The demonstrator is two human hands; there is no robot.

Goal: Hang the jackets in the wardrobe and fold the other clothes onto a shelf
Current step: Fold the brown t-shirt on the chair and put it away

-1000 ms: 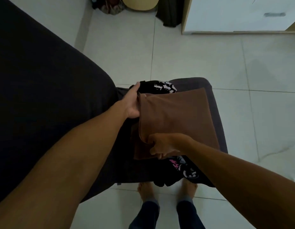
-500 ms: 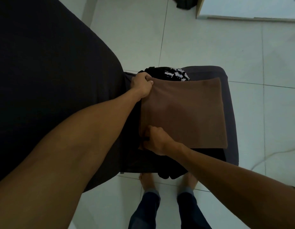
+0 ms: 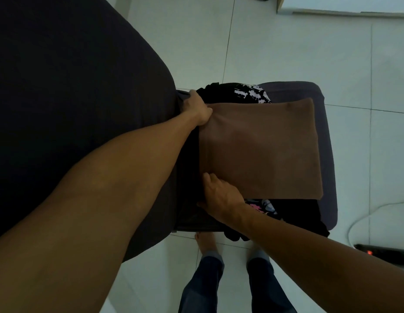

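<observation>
1. Left hand [image 3: 197,108]: its fingers go under the brown cloth's [image 3: 262,150] far-left corner at 11 o'clock and are hidden; whether they grip the cloth or only rest there cannot be told.
2. Right hand [image 3: 220,196]: the fingers tuck under the near-left edge at 7 o'clock; the fingertips are hidden, so the grip cannot be told.
3. Judgement: both hands hold the left side to square the fold, or to lift the pile.
4. The cloth lies folded flat, extending toward 3 o'clock from both hands, touching them along its left edge.
5. It sits on black printed clothes [image 3: 248,93], which show at 12 and 6 o'clock.
6. All rest on a dark stool [image 3: 327,154] beside a sofa [image 3: 72,86] at 9 o'clock.
</observation>
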